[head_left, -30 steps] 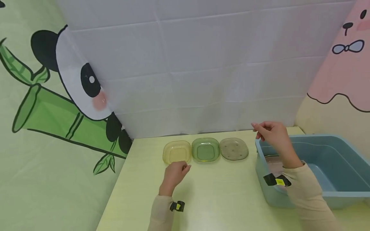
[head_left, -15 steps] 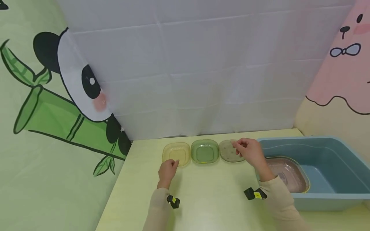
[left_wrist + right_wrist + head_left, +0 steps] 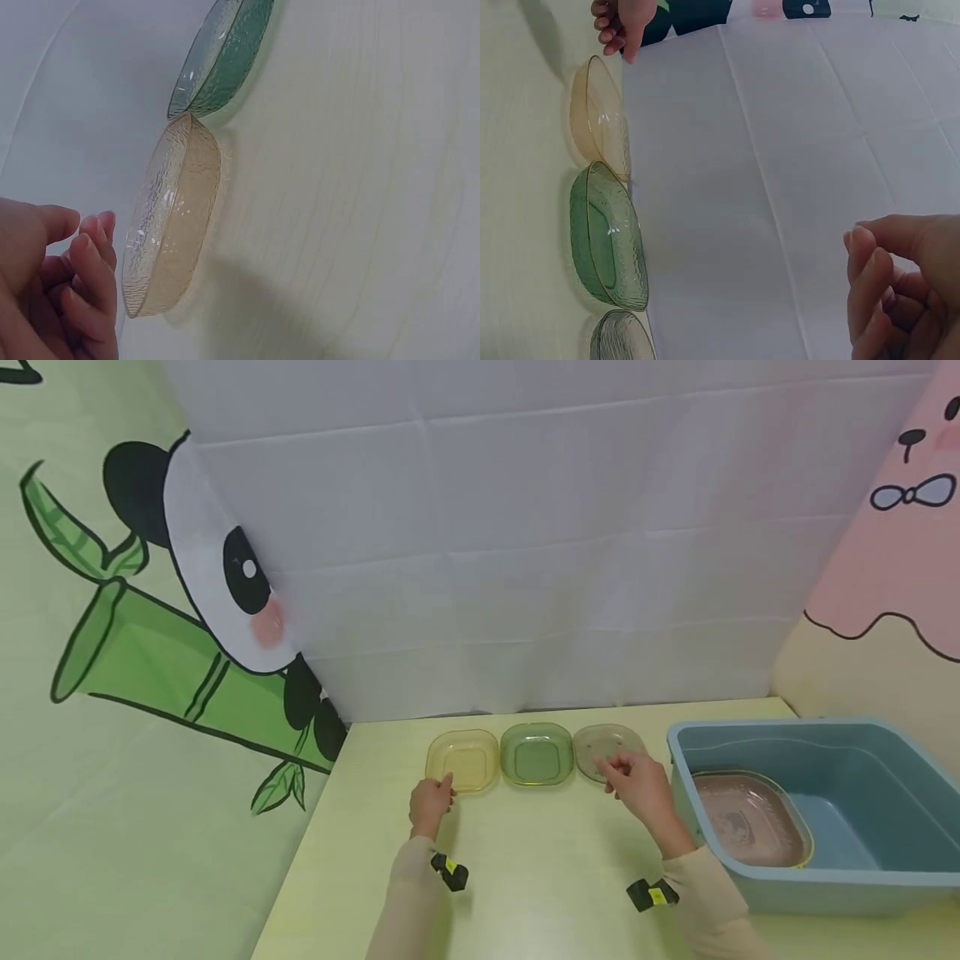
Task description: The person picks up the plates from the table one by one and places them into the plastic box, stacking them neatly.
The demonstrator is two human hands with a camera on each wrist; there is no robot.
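Three clear square dishes stand in a row at the back of the table: a yellow dish [image 3: 462, 760], a green dish [image 3: 536, 754] and a greyish dish [image 3: 600, 741]. My left hand [image 3: 431, 804] hovers by the near edge of the yellow dish, fingers loosely curled around nothing. In the left wrist view, its fingertips [image 3: 96, 225] show beside the yellow dish [image 3: 180, 217]. Over the near rim of the greyish dish is my right hand [image 3: 641, 789], also holding nothing. The right wrist view shows its thumb and fingers [image 3: 870, 277] loosely bent, with the green dish [image 3: 607, 232] off to the side.
A blue plastic tub [image 3: 825, 889] stands on the right of the table. Inside it, at the left, lie a pinkish-brown dish [image 3: 750, 818] and a yellow-edged one beneath. A white cloth [image 3: 525, 568] hangs behind the table [image 3: 540, 877].
My right hand has moved left from above the tub to the greyish dish, uncovering the dishes in the tub. My left hand has shifted slightly left by the yellow dish.
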